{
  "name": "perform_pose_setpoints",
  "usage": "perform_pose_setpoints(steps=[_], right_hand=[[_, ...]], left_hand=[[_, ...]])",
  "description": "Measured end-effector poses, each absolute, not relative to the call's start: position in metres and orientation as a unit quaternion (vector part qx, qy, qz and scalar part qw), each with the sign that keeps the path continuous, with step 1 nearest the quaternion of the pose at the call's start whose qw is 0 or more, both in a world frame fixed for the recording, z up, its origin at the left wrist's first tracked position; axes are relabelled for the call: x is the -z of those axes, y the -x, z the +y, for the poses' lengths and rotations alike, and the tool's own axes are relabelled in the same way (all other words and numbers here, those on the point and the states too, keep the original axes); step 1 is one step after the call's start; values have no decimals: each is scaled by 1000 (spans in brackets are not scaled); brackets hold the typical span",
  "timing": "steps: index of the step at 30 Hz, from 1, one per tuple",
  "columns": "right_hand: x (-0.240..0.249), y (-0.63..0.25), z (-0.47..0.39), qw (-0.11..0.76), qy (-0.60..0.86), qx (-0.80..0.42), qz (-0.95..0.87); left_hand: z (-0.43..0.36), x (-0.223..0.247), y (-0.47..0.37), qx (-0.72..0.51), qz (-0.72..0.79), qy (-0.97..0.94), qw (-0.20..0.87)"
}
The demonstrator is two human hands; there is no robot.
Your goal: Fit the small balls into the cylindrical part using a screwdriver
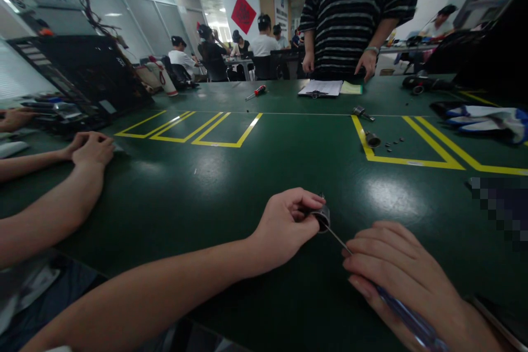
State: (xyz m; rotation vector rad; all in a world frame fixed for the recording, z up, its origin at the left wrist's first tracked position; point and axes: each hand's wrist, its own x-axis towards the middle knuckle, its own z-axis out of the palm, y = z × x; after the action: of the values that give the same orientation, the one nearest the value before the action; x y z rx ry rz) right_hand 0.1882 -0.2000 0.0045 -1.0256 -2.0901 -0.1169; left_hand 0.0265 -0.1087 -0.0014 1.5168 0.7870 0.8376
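Note:
My left hand pinches a small hollow metal cylinder between thumb and fingers, just above the green table. The cylinder's open end faces toward me and to the right. My right hand is closed around a screwdriver with a translucent blue-purple handle. Its thin shaft runs up to the left, and the tip reaches into the cylinder's opening. What the tip touches inside is hidden. Farther back on the table lie a similar metal cylinder, another metal part with a stem and several small dark pieces.
Yellow tape marks line the green table. A red-handled screwdriver and a clipboard lie at the back, before a standing person in stripes. Gloves lie right. A neighbour's hands are at left.

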Motion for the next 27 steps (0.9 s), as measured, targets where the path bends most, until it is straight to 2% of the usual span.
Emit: perform_pose_setpoints(steps=[18, 27], right_hand=[[-6, -190, -198, 378, 387, 76, -838], [-4, -189, -198, 383, 369, 64, -844]], left_hand=[[-110, 2, -27, -368, 342, -645, 576], [-79, 5, -23, -400, 385, -600, 577]])
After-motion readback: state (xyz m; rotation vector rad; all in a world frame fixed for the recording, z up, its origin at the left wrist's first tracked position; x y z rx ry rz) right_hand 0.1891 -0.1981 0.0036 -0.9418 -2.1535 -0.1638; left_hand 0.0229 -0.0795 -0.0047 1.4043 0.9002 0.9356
